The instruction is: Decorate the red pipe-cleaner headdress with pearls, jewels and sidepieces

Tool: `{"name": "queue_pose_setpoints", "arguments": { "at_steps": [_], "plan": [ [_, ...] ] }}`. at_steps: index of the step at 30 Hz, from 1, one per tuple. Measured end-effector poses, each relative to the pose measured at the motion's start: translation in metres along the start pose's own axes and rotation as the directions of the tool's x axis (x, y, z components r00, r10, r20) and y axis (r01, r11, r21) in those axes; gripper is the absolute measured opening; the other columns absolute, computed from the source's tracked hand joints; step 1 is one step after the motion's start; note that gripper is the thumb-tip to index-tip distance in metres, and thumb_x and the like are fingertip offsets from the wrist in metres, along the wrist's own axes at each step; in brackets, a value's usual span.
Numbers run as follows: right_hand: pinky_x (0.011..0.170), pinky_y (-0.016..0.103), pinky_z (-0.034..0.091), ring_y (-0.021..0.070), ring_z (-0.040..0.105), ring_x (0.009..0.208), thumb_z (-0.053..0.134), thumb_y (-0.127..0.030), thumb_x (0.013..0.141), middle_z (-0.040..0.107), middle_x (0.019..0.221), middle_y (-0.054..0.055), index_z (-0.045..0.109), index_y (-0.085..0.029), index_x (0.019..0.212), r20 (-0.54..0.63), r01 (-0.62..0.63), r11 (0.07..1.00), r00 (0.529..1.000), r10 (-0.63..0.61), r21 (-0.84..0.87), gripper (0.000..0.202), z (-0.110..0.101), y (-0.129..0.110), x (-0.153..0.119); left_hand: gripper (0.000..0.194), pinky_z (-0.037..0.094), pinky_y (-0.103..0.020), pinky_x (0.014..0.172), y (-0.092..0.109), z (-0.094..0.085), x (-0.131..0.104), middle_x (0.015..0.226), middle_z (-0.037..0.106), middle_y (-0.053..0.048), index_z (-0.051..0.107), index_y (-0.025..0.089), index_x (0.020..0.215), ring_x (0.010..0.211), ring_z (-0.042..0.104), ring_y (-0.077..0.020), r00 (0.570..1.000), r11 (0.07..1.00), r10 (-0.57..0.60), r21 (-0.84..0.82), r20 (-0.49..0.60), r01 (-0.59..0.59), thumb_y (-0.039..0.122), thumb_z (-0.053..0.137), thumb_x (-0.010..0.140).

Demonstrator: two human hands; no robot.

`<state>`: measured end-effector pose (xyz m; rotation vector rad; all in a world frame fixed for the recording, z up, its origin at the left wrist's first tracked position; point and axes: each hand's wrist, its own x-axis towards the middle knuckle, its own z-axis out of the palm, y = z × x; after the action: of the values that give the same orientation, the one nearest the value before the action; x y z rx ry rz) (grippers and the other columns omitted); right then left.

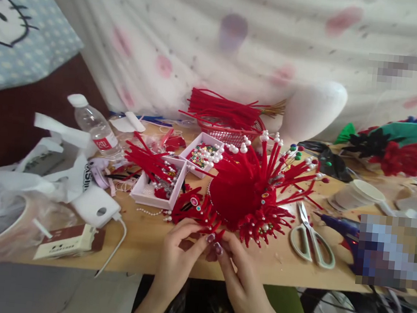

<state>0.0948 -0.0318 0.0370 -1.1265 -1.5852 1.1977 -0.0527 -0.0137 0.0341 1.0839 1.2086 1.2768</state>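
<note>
Near the table's front edge, my left hand point(180, 254) and my right hand point(239, 266) meet, fingertips pinched together. Between them is a small red fuzzy piece point(219, 234), seemingly chenille stem; the fingers hide part of it. Just beyond stands a red headdress point(230, 195) trimmed with pearl-tipped stems, beads and gems. A red ornament point(185, 205) with a jewelled centre lies against its left side. One white box point(157, 201) holds red stems and beads, and another box point(215, 142) behind it holds small coloured gems.
Scissors point(310, 241) and a blue glue gun point(344, 227) lie at the right, near a paper cup point(360, 194). A red basket point(228, 131) of stems and a white foam head point(313, 109) stand behind. Left are a bottle point(94, 127), a white charger point(98, 205) and a small carton point(65, 241).
</note>
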Motion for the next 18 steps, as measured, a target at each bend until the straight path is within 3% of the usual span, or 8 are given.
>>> {"name": "queue_pose_setpoints", "arguments": {
  "at_steps": [4, 8, 12, 15, 18],
  "plan": [
    [0.076, 0.023, 0.050, 0.0140, 0.063, 0.082, 0.043, -0.036, 0.102, 0.068, 0.092, 0.005, 0.059, -0.020, 0.107, 0.017, -0.060, 0.998, 0.998, 0.060, 0.028, 0.022, 0.000, 0.008, -0.002, 0.013, 0.055, -0.018, 0.059, -0.002, -0.002, 0.003, 0.082, 0.068, -0.003, 0.076, 0.021, 0.079, 0.071, 0.068, -0.0140, 0.987, 0.972, 0.157, 0.177, -0.015, -0.152, 0.023, 0.064, 0.083],
    [0.073, 0.025, 0.049, 0.0146, 0.063, 0.076, 0.044, -0.044, 0.101, 0.069, 0.084, 0.005, 0.056, -0.019, 0.102, 0.006, -0.166, 0.970, 0.986, 0.168, 0.176, 0.027, 0.005, 0.014, -0.004, 0.016, 0.054, -0.022, 0.063, -0.005, -0.003, 0.002, 0.079, 0.070, -0.004, 0.072, 0.021, 0.080, 0.073, 0.068, -0.0164, 0.974, 0.924, 0.222, 0.311, 0.034, -0.222, 0.023, 0.058, 0.086],
    [0.070, 0.026, 0.049, 0.0147, 0.063, 0.071, 0.044, -0.051, 0.100, 0.070, 0.079, 0.005, 0.054, -0.019, 0.099, 0.017, -0.256, 0.920, 0.965, 0.263, 0.296, 0.033, 0.005, 0.013, -0.002, 0.018, 0.052, -0.027, 0.069, -0.007, -0.013, 0.002, 0.079, 0.072, -0.004, 0.068, 0.022, 0.083, 0.075, 0.068, -0.0184, 0.989, 0.904, 0.146, 0.403, 0.021, -0.142, 0.029, 0.053, 0.091],
    [0.070, 0.026, 0.049, 0.0147, 0.062, 0.071, 0.045, -0.052, 0.099, 0.070, 0.079, 0.006, 0.053, -0.020, 0.095, -0.004, -0.243, 0.926, 0.967, 0.255, 0.290, 0.033, 0.003, 0.012, 0.000, 0.025, 0.050, -0.026, 0.070, -0.004, -0.024, 0.003, 0.070, 0.066, -0.001, 0.059, 0.022, 0.082, 0.070, 0.064, -0.0169, 0.996, 0.927, 0.070, 0.374, -0.064, -0.041, 0.038, 0.046, 0.096],
    [0.071, 0.026, 0.049, 0.0142, 0.062, 0.069, 0.045, -0.050, 0.100, 0.071, 0.078, 0.005, 0.051, -0.021, 0.097, -0.033, -0.234, 0.916, 0.966, 0.258, 0.325, 0.030, 0.003, 0.013, -0.001, 0.039, 0.047, -0.025, 0.066, 0.000, -0.029, 0.005, 0.063, 0.060, 0.001, 0.054, 0.022, 0.072, 0.063, 0.058, -0.0155, 0.993, 0.945, 0.049, 0.326, -0.106, -0.012, 0.044, 0.038, 0.099]
  ]
}}
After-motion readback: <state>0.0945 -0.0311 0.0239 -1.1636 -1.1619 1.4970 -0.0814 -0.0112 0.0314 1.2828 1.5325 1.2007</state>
